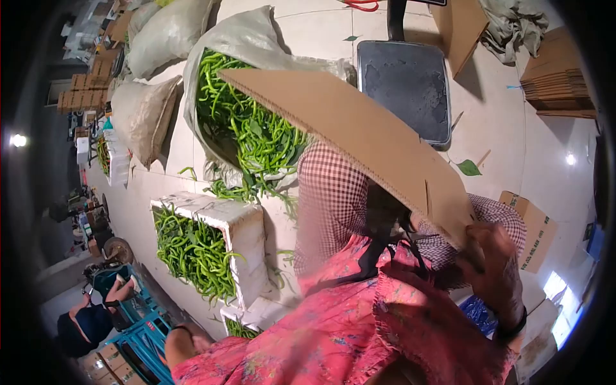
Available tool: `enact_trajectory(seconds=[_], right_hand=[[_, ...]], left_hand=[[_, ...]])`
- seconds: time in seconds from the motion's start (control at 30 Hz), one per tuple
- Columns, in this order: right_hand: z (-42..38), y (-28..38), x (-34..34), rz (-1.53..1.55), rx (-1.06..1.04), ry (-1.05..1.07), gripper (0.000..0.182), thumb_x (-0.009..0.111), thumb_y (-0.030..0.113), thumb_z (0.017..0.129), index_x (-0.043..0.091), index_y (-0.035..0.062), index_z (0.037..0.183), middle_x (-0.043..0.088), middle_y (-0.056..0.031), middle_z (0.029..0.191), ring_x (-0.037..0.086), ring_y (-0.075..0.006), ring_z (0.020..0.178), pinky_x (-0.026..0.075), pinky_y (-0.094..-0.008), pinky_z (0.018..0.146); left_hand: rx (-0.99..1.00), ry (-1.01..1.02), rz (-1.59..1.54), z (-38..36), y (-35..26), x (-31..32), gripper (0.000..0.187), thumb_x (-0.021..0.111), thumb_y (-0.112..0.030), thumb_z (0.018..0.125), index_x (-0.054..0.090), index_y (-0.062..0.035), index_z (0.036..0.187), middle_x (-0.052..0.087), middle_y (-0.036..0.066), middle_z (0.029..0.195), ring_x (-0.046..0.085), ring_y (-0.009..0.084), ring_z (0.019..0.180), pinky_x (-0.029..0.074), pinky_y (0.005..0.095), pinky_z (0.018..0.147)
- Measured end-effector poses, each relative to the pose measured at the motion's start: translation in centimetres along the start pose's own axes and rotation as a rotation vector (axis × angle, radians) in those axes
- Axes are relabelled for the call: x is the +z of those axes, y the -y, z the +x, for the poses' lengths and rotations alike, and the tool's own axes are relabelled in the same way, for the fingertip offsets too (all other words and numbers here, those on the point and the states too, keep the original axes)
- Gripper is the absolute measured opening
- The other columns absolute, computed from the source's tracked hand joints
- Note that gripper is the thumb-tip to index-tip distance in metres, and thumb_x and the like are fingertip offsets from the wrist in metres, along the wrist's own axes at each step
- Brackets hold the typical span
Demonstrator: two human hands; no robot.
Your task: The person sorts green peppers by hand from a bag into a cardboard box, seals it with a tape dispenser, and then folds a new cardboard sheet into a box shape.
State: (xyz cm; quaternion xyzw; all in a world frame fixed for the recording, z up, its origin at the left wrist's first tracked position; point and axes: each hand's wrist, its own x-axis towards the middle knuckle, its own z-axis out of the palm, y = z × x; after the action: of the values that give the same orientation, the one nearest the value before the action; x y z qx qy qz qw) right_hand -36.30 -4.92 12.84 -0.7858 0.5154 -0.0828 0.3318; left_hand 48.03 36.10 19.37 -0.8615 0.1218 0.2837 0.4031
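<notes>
My right hand (pixel 493 247) grips the lower right corner of a flattened cardboard box (pixel 359 135), its fingers wrapped round the edge. The brown cardboard slants across my checked knees, and its far end reaches over an open sack (pixel 224 38) of green chili peppers (pixel 256 131). My left hand (pixel 200 339) is low at the left, away from the cardboard, beside my pink apron (pixel 333 321). It is small and smeared, so its fingers cannot be made out. Nearest to it is a white foam box (pixel 273 309) with peppers inside.
Another foam box (pixel 250 250) of peppers lies left of my knees. A black platform scale (pixel 404 90) stands ahead. Stacked flat cartons (pixel 557 80) are at the right, and full sacks (pixel 144 115) at the left. A person (pixel 83 324) sits by a teal cart (pixel 151 340).
</notes>
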Motion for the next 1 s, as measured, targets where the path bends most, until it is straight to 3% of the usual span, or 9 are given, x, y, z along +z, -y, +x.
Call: enact_trajectory(seconds=[0.13, 0.23, 0.37, 0.4, 0.47, 0.57, 0.83, 0.9, 1.0], right_hand=[[2.0, 0.1, -1.0, -0.002, -0.069, 0.046, 0.052, 0.077, 0.009, 0.065, 0.055, -0.0002, 0.111, 0.059, -0.0182, 0.107, 0.058, -0.0385, 0.095, 0.048, -0.045, 0.08], [3.0, 0.2, -0.2, 0.036, -0.173, 0.052, 0.056, 0.076, 0.009, 0.065, 0.054, -0.0008, 0.116, 0.057, -0.0192, 0.11, 0.057, -0.0395, 0.096, 0.047, -0.0452, 0.084], [2.7, 0.3, 0.0, 0.035, -0.168, -0.007, 0.055, 0.073, 0.01, 0.07, 0.053, -0.0017, 0.119, 0.058, -0.0196, 0.111, 0.056, -0.0406, 0.097, 0.045, -0.0457, 0.09], [2.8, 0.2, -0.3, 0.025, -0.166, -0.019, 0.055, 0.073, 0.01, 0.07, 0.053, -0.0017, 0.119, 0.058, -0.0196, 0.111, 0.056, -0.0406, 0.097, 0.045, -0.0457, 0.09], [3.4, -0.4, -1.4, 0.135, -0.145, -0.105, 0.052, 0.071, 0.01, 0.073, 0.053, -0.0034, 0.12, 0.06, -0.02, 0.11, 0.056, -0.0399, 0.099, 0.045, -0.0446, 0.09], [3.8, -0.4, -2.0, 0.167, -0.012, -0.044, 0.053, 0.067, 0.014, 0.077, 0.051, -0.0031, 0.125, 0.058, -0.0215, 0.112, 0.057, -0.0378, 0.104, 0.045, -0.0419, 0.091], [4.2, -0.5, -1.8, 0.189, -0.091, -0.087, 0.052, 0.057, 0.034, 0.088, 0.052, -0.005, 0.122, 0.059, -0.0228, 0.11, 0.058, -0.0378, 0.099, 0.046, -0.0399, 0.088], [4.5, 0.0, -2.2, 0.176, -0.096, -0.061, 0.05, 0.055, 0.032, 0.089, 0.052, -0.0046, 0.122, 0.059, -0.0217, 0.109, 0.058, -0.0359, 0.097, 0.046, -0.0391, 0.087], [4.6, -0.9, -2.1, 0.291, -0.051, -0.039, 0.047, 0.055, 0.031, 0.09, 0.054, -0.0032, 0.121, 0.06, -0.0186, 0.108, 0.058, -0.0314, 0.093, 0.047, -0.0366, 0.081]], left_hand=[[-0.111, -0.231, -0.104, -2.4, 4.9, -5.1, 0.045, 0.055, -0.031, 0.095, 0.052, -0.0058, 0.131, 0.061, 0.008, 0.117, 0.059, 0.0191, 0.103, 0.049, 0.0357, 0.087], [0.052, -0.392, -0.232, 0.7, 1.2, -10.5, 0.048, 0.055, -0.033, 0.095, 0.049, -0.0053, 0.135, 0.059, 0.009, 0.118, 0.058, 0.0186, 0.103, 0.049, 0.0351, 0.087], [1.191, -0.631, -0.581, -4.4, -30.7, -26.7, 0.055, 0.054, -0.037, 0.097, 0.043, -0.0079, 0.142, 0.052, 0.01, 0.132, 0.053, 0.0187, 0.117, 0.042, 0.0331, 0.098], [1.103, -0.401, -0.941, -13.4, -39.9, -28.5, 0.06, 0.054, -0.042, 0.097, 0.038, -0.0124, 0.147, 0.047, 0.009, 0.141, 0.047, 0.0219, 0.127, 0.039, 0.0354, 0.104], [1.362, -0.34, -1.036, -21.0, -51.7, -30.0, 0.071, 0.053, -0.051, 0.095, 0.032, -0.0116, 0.15, 0.033, 0.011, 0.152, 0.038, 0.0249, 0.135, 0.036, 0.041, 0.108], [1.623, -0.244, -1.117, -29.8, -61.7, -30.8, 0.083, 0.055, -0.054, 0.093, 0.02, -0.0092, 0.154, 0.029, 0.011, 0.155, 0.031, 0.0259, 0.14, 0.035, 0.0462, 0.108], [1.536, -0.526, -1.233, -34.6, -73.9, -27.7, 0.121, 0.076, -0.058, 0.074, 0.008, 0.0084, 0.149, 0.026, 0.031, 0.145, 0.041, 0.034, 0.128, 0.044, 0.041, 0.099], [1.568, -0.738, -1.303, -34.4, -74.6, -26.5, 0.111, 0.077, -0.052, 0.075, 0.019, 0.0146, 0.143, 0.037, 0.033, 0.14, 0.037, 0.0363, 0.133, 0.031, 0.0386, 0.11], [1.632, -0.309, -1.547, -34.5, -74.1, -25.0, 0.113, 0.078, -0.051, 0.076, 0.014, 0.0105, 0.146, 0.032, 0.028, 0.146, 0.044, 0.0328, 0.127, 0.039, 0.0369, 0.103]])
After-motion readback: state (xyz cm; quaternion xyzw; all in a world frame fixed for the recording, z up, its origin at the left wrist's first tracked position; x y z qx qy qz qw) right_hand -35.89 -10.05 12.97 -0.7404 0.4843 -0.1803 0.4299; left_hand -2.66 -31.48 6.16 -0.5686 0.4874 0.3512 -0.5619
